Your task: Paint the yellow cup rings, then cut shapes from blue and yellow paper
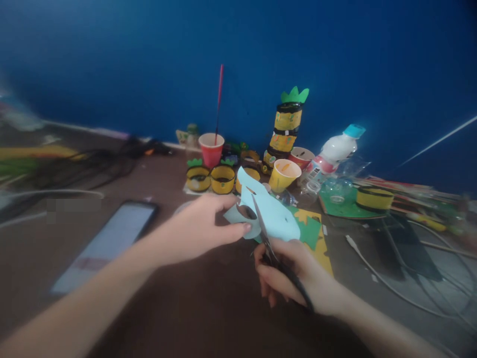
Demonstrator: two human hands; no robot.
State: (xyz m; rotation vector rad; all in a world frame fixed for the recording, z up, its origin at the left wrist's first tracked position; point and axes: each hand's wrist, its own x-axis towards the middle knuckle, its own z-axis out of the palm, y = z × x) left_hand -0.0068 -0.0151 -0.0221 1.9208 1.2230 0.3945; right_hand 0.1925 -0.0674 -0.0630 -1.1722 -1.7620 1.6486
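Observation:
My left hand (pixel 201 226) pinches a light blue paper cutout (pixel 278 219) by its left edge, thumb on top and fingers underneath, above the brown table (pixel 208 303). My right hand (pixel 286 273) is closed round the black handles of a pair of scissors (pixel 263 226), whose blades point up and away into the blue paper. Yellow and green paper sheets (pixel 316 236) lie on the table just beyond both hands.
A phone (pixel 108 243) with a lit screen lies to the left. Behind stand a red cup (pixel 211 148) with a red stick, yellow-and-black paper rings (pixel 222 179), a stacked yellow cup tower (pixel 285 129), a yellow cup (pixel 283 174), a white bottle (pixel 333 151) and wire loops (pixel 417 278) at the right.

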